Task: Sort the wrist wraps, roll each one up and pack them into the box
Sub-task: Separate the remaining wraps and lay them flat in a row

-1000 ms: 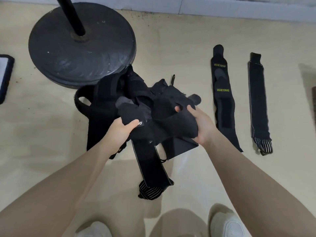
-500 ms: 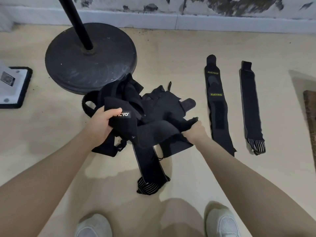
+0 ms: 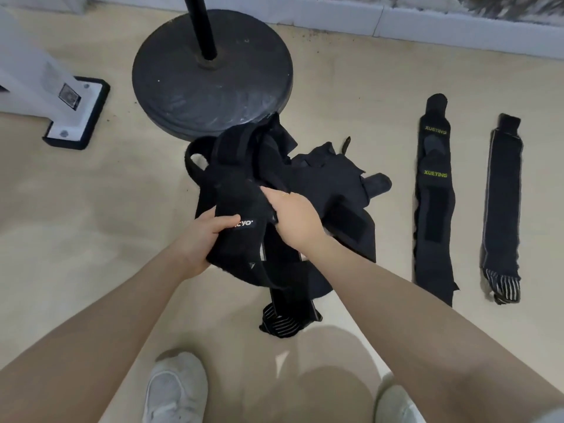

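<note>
We find sorting in hand: the left hand (image 3: pixel 200 239) and right hand (image 3: pixel 294 222) both grasp one labelled wrap (image 3: pixel 244 209) above the tangled pile (image 3: pixel 329 190) on the floor, and it next needs freeing and laying beside the two sorted wraps (image 3: pixel 435 193).

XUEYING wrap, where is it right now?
In the head view the XUEYING wrap lies flat on the floor, right of the tangled pile of wraps that both hands work on, with the plain black wrap just to its right.
</note>
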`<state>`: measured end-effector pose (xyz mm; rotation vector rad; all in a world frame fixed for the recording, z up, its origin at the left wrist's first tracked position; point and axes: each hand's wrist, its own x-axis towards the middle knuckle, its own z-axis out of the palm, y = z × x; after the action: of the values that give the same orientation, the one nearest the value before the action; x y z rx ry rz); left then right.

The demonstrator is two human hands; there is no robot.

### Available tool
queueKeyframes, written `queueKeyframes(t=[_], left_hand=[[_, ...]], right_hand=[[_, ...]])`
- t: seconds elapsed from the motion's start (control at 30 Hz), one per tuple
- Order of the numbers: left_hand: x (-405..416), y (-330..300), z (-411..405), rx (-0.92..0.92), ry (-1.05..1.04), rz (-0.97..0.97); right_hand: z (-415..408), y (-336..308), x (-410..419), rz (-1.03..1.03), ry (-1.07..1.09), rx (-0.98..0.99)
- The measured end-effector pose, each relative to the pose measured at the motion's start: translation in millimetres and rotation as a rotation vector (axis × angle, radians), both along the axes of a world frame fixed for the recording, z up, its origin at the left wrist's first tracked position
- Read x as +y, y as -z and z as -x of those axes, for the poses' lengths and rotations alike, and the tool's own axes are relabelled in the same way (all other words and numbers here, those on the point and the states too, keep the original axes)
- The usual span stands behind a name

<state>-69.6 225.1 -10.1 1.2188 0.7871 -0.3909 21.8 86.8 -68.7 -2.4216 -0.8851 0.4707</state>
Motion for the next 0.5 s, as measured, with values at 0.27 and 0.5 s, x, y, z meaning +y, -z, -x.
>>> queueKeyframes(t=[0.27,0.5], left_hand=[[-2,21,13,0.098,-0.048,-0.270],[-51,24,-47,-0.530,0.596,-0.818]], right_hand=[[-31,7,-66,-0.392,0.845,0.856],[-22,-23,-84,-0.784,0.687,1.313]])
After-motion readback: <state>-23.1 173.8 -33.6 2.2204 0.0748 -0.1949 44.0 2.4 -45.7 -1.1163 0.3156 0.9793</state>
